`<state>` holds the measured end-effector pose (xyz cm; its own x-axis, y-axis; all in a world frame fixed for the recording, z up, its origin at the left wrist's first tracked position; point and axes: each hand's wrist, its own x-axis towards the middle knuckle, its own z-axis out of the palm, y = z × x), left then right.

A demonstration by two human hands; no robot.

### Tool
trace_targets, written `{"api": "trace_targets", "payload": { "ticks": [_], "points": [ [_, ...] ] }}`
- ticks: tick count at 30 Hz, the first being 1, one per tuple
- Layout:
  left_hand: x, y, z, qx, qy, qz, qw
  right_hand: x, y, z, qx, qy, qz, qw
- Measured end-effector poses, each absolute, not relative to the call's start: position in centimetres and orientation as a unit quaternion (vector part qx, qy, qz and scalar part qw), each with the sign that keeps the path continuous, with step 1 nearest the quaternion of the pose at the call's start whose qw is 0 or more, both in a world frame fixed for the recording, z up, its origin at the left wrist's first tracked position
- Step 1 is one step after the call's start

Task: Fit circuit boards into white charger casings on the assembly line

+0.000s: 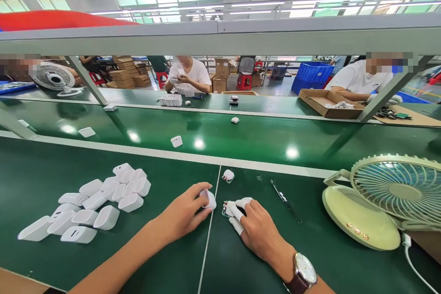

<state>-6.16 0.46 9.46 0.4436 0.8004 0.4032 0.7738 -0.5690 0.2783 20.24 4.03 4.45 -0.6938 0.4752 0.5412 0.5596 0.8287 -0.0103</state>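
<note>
Near the white line on the green bench, my left hand (184,211) is closed around a small white plastic charger housing (211,200), thumb and fingers at its sides. Just right of the line my right hand (260,229), with white finger cots and a wristwatch, grips a small circuit board (225,209); the fingers hide most of it. Behind that lies another circuit board with a white cap (228,175). To the left, several white housings (85,217) lie in a loose pile, some showing a slot.
A thin black tool (285,200), perhaps tweezers, lies right of my right hand. A yellow-green fan (361,220) stands at the right, its white cable trailing down. Across the bench runs a green belt (213,131) carrying white pieces (176,141). Co-workers sit beyond it.
</note>
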Motion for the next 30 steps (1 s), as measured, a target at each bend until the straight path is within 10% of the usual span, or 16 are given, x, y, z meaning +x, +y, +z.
{"api": "trace_targets", "payload": {
  "ticks": [30],
  "points": [
    [-4.7,3.2,5.7,0.792,0.448,0.353,0.215,21.0,4.8,5.6,-0.284,-0.911,0.101,0.281]
  ]
}}
